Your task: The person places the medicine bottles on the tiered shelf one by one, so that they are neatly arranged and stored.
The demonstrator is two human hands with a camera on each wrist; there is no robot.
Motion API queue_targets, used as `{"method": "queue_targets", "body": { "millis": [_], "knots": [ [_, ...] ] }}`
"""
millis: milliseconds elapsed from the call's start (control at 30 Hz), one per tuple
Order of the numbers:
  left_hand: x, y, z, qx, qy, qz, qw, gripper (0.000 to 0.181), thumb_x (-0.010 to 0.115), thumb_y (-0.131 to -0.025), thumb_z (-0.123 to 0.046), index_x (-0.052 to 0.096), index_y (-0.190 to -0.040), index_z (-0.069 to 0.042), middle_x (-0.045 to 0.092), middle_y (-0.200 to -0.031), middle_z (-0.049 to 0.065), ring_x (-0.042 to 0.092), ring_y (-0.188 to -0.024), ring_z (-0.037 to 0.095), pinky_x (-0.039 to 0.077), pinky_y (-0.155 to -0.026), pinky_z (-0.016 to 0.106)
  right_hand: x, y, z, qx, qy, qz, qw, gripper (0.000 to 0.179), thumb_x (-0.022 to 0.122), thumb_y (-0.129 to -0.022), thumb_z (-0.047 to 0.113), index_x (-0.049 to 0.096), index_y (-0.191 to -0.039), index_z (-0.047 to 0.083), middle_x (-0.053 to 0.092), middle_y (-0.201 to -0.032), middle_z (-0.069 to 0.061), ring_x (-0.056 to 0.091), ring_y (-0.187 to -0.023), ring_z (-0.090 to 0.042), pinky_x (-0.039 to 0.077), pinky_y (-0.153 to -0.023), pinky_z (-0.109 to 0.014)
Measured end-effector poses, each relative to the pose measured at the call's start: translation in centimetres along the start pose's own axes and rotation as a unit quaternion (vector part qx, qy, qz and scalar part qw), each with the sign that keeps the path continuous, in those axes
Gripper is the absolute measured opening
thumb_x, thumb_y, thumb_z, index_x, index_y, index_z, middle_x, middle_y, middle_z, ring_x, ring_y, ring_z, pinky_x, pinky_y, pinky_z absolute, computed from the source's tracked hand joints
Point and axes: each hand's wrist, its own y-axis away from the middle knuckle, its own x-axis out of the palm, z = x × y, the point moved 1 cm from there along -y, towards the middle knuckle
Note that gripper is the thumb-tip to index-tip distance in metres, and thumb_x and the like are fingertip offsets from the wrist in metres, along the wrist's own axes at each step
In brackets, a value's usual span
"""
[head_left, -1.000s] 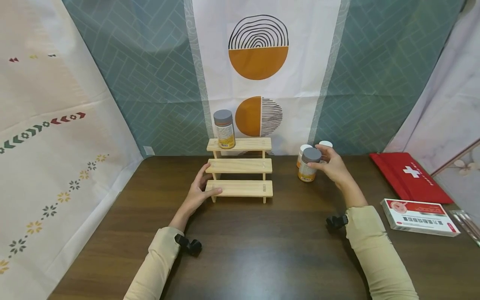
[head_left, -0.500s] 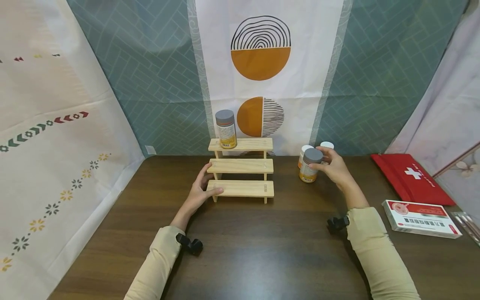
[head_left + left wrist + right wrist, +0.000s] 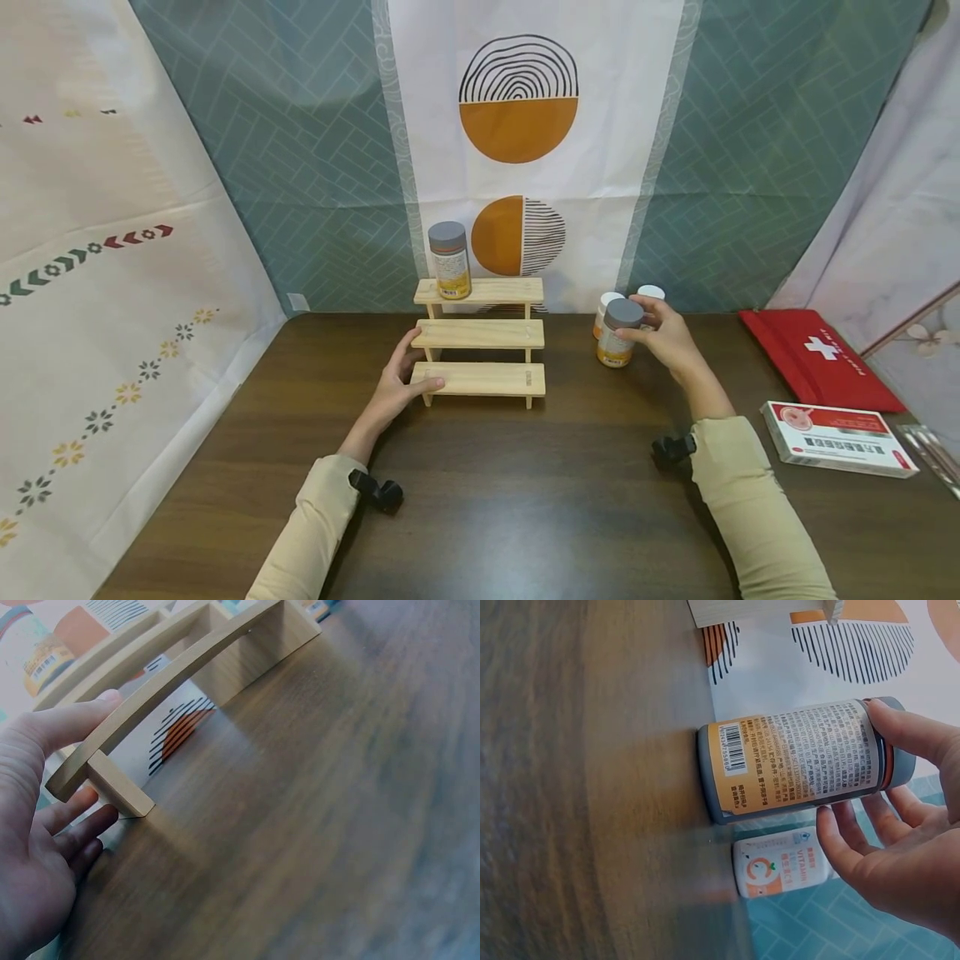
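Observation:
A three-tier wooden display stand [image 3: 480,333] stands near the back of the table. My left hand [image 3: 394,383] holds its left end, the thumb lying over the bottom step and the other fingers around the side support. On the top step, at the left, an upright grey-capped supplement bottle [image 3: 452,265] has a white and yellow label. To the right, my right hand [image 3: 667,335] grips a matching bottle [image 3: 799,761] near its grey cap, thumb on one side and fingers on the other. This bottle is upright, its base close to the tabletop. White vitamin bottles [image 3: 780,862] stand just behind it.
At the right lie a red first aid pouch [image 3: 821,354], a red and white medicine box [image 3: 838,439] and some thin wrapped items [image 3: 932,450]. A patterned cloth [image 3: 517,179] hangs directly behind the table's back edge.
Both hands, the stand and the bottles keep their places; only the head view shifts slightly.

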Motion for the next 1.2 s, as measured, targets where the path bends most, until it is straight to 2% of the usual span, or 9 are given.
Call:
{"method": "queue_targets", "body": {
  "millis": [367, 800, 900, 1033, 1200],
  "knots": [
    [-0.1, 0.0, 0.1, -0.005, -0.013, -0.004, 0.9999, 0.093, 0.070, -0.086, 0.000, 0.015, -0.157, -0.020, 0.037, -0.150, 0.027, 0.031, -0.143, 0.041, 0.018, -0.118, 0.060, -0.3, 0.3, 0.5, 0.009, -0.012, -0.009, 0.9999, 0.077, 0.070, -0.090, 0.016, 0.028, -0.153, 0.005, 0.032, -0.154, -0.024, 0.032, -0.142, -0.043, 0.029, -0.113, -0.060],
    [-0.1, -0.1, 0.0, -0.001, -0.018, -0.002, 0.9998, 0.092, 0.070, -0.087, -0.001, 0.014, -0.157, -0.019, 0.037, -0.150, 0.027, 0.031, -0.143, 0.041, 0.018, -0.118, 0.061, -0.5, 0.8, 1.7, -0.012, -0.026, -0.006, 0.9996, 0.074, 0.069, -0.091, 0.020, 0.029, -0.152, 0.006, 0.032, -0.154, -0.022, 0.036, -0.136, -0.041, 0.029, -0.114, -0.058],
    [-0.2, -0.5, 1.0, 0.003, -0.012, -0.002, 0.9999, 0.092, 0.069, -0.087, 0.001, 0.014, -0.157, -0.019, 0.039, -0.148, 0.029, 0.034, -0.141, 0.043, 0.022, -0.116, 0.060, -0.4, 0.9, 1.9, -0.018, -0.026, -0.007, 0.9995, 0.073, 0.069, -0.090, 0.019, 0.031, -0.151, 0.006, 0.032, -0.154, -0.022, 0.035, -0.137, -0.043, 0.031, -0.112, -0.058],
    [-0.5, -1.0, 2.5, 0.012, -0.009, -0.007, 0.9999, 0.092, 0.069, -0.087, 0.001, 0.015, -0.157, -0.025, 0.043, -0.145, 0.028, 0.038, -0.138, 0.043, 0.026, -0.114, 0.058, -0.1, 1.0, 2.3, -0.026, -0.029, -0.005, 0.9992, 0.073, 0.069, -0.090, 0.019, 0.031, -0.151, 0.007, 0.032, -0.154, -0.022, 0.035, -0.137, -0.043, 0.033, -0.110, -0.056],
    [-0.5, -0.8, 3.2, 0.019, -0.024, -0.011, 0.9995, 0.091, 0.070, -0.087, -0.003, 0.017, -0.156, -0.031, 0.046, -0.145, 0.024, 0.039, -0.138, 0.039, 0.027, -0.114, 0.057, 0.4, 1.3, 2.9, -0.029, -0.041, 0.000, 0.9988, 0.074, 0.069, -0.091, 0.020, 0.029, -0.153, 0.009, 0.029, -0.155, -0.021, 0.032, -0.139, -0.041, 0.034, -0.108, -0.056]
  ]
}}
